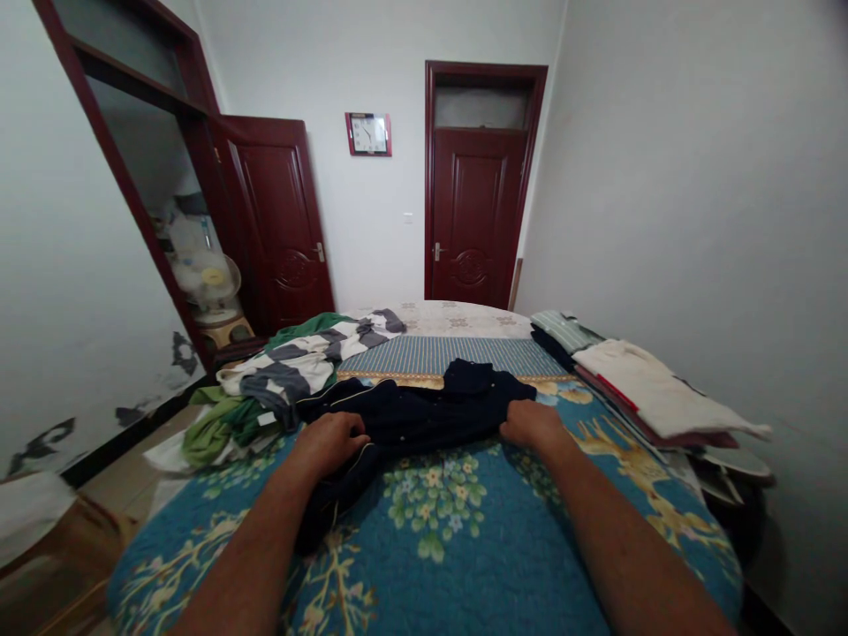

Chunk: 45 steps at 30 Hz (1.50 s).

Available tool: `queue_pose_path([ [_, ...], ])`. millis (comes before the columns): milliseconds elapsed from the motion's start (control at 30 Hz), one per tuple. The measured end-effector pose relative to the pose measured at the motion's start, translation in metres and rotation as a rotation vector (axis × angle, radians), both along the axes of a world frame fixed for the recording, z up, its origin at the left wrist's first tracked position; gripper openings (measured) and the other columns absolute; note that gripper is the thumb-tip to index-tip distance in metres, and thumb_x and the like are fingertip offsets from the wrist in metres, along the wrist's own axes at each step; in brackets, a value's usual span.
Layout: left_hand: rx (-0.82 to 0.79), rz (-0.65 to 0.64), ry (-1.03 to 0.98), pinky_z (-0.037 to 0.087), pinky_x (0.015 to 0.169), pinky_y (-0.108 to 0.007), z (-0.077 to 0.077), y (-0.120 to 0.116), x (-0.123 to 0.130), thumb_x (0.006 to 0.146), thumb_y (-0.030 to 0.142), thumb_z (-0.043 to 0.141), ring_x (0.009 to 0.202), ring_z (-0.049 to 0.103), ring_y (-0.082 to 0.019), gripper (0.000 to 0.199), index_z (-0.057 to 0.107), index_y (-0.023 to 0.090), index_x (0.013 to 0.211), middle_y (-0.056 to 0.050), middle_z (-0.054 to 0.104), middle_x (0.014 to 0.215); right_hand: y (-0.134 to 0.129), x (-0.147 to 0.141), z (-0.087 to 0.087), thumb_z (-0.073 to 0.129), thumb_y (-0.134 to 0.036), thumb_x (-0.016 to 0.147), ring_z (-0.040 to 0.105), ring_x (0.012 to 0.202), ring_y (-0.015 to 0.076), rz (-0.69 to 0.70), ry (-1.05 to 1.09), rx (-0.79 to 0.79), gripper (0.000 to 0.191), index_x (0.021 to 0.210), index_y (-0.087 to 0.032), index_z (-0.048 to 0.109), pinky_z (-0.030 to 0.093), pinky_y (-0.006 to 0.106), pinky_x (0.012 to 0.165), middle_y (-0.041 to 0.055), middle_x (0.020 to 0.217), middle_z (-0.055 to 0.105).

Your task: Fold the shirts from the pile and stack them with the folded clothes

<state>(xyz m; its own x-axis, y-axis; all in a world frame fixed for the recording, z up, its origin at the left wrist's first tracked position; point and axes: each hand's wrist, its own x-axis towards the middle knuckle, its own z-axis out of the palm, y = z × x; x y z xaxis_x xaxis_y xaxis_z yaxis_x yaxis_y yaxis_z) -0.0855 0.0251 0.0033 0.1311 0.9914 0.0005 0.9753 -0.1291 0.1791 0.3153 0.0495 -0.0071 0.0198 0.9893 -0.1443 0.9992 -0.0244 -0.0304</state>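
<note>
Navy shirt (424, 411) spread between both hands, left hand (329, 442) and right hand (530, 422) apparently gripping its edges

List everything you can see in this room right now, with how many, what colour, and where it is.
Shirt: one, dark navy, spread on the bed under both hands.
Bed cover: one, blue with flowers, over the bed.
Loose clothes pile: one heap, green, grey and white striped, left side of the bed.
Folded clothes stack: one stack, white, red and striped green, right edge of the bed.
Doors: two, dark red, one shut on the far wall, one open at left.
Clock: one, red frame, far wall.
Fan: one, white, in the opening at left.
Left hand: fingers closed on the shirt's left part.
Right hand: fingers closed on the shirt's right edge.
</note>
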Motion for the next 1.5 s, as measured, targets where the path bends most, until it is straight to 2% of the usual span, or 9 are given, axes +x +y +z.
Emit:
queue_pose_path([
  [300,0.115,0.243,-0.044,0.047,0.078,-0.034,-0.002,0.013,-0.042,0.097,0.037,0.048,0.097,0.073,-0.029,0.03,0.075,0.026,0.095,-0.011,0.08,0.104,0.001,0.02,-0.004,0.072,-0.026,0.075,0.063,0.072,0.0186,0.378,0.182,-0.107,0.007,0.075,-0.019,0.072,0.037,0.027,0.062,0.0034,0.076,0.071],
  [467,0.364,0.448,-0.147,0.048,0.078,-0.036,-0.001,0.015,-0.056,0.1,0.052,0.04,0.094,0.072,-0.031,0.045,0.074,0.025,0.107,-0.012,0.079,0.106,0.012,0.031,-0.011,0.061,-0.017,0.073,0.055,0.074,0.0171,0.331,0.407,0.358,0.006,0.077,-0.022,0.059,0.035,0.027,0.067,0.0009,0.078,0.063],
  [633,0.338,0.247,-0.405,0.051,0.083,-0.034,0.004,0.015,-0.054,0.093,0.062,0.047,0.093,0.071,-0.028,0.048,0.076,0.024,0.095,-0.007,0.079,0.096,0.019,0.033,-0.016,0.058,-0.026,0.082,0.06,0.08,0.0216,0.143,0.648,0.733,0.016,0.097,-0.023,0.062,0.044,0.031,0.078,0.0032,0.086,0.068],
  [833,-0.136,-0.068,-0.55,0.054,0.088,-0.034,0.007,0.004,-0.038,0.079,0.073,0.069,0.098,0.073,-0.031,0.055,0.085,0.023,0.097,-0.006,0.082,0.1,0.023,0.053,-0.017,0.06,-0.029,0.074,0.066,0.094,0.0247,0.254,0.88,0.537,0.023,0.092,-0.024,0.074,0.049,0.036,0.091,0.0043,0.091,0.075],
  [967,-0.317,-0.229,-0.539,0.051,0.072,-0.028,0.011,-0.006,-0.036,0.078,0.068,0.073,0.082,0.069,-0.024,0.045,0.084,0.024,0.085,-0.002,0.077,0.085,0.015,0.074,-0.009,0.061,-0.034,0.066,0.058,0.07,0.0186,0.298,1.157,-0.014,0.015,0.069,-0.021,0.07,0.046,0.029,0.067,0.0006,0.07,0.065],
  [1067,-0.428,-0.223,-0.511,0.043,0.055,-0.026,0.009,-0.006,-0.039,0.077,0.067,0.072,0.064,0.061,-0.019,0.045,0.081,0.023,0.083,0.0,0.07,0.071,0.006,0.085,-0.003,0.064,-0.04,0.068,0.045,0.051,0.0137,0.192,1.258,-0.276,0.024,0.078,-0.02,0.073,0.036,0.026,0.049,-0.0028,0.058,0.055],
  [1167,-0.265,-0.098,-0.511,0.047,0.059,-0.028,0.0,0.006,-0.043,0.08,0.068,0.066,0.067,0.065,-0.022,0.049,0.08,0.021,0.09,-0.003,0.073,0.077,0.005,0.089,-0.001,0.061,-0.055,0.08,0.033,0.043,0.0116,0.142,1.322,-0.2,0.041,0.091,-0.018,0.076,0.035,0.027,0.046,-0.0069,0.052,0.042],
  [1333,0.187,0.154,-0.279,0.055,0.092,-0.038,-0.027,0.032,-0.049,0.084,0.057,0.065,0.108,0.073,-0.033,0.065,0.071,0.014,0.133,-0.018,0.076,0.122,0.026,0.075,-0.017,0.066,-0.048,0.087,0.063,0.073,0.0182,0.053,0.98,0.386,0.042,0.114,-0.018,0.076,0.053,0.031,0.074,0.0039,0.083,0.07],
  [1500,0.113,0.3,-0.112,0.053,0.099,-0.044,-0.046,0.043,-0.047,0.088,0.053,0.065,0.122,0.069,-0.04,0.073,0.06,0.011,0.148,-0.025,0.072,0.133,0.043,0.051,-0.045,0.079,-0.037,0.083,0.066,0.122,0.0282,0.106,0.476,0.349,0.066,0.145,-0.021,0.064,0.049,0.037,0.104,0.015,0.136,0.069],
])
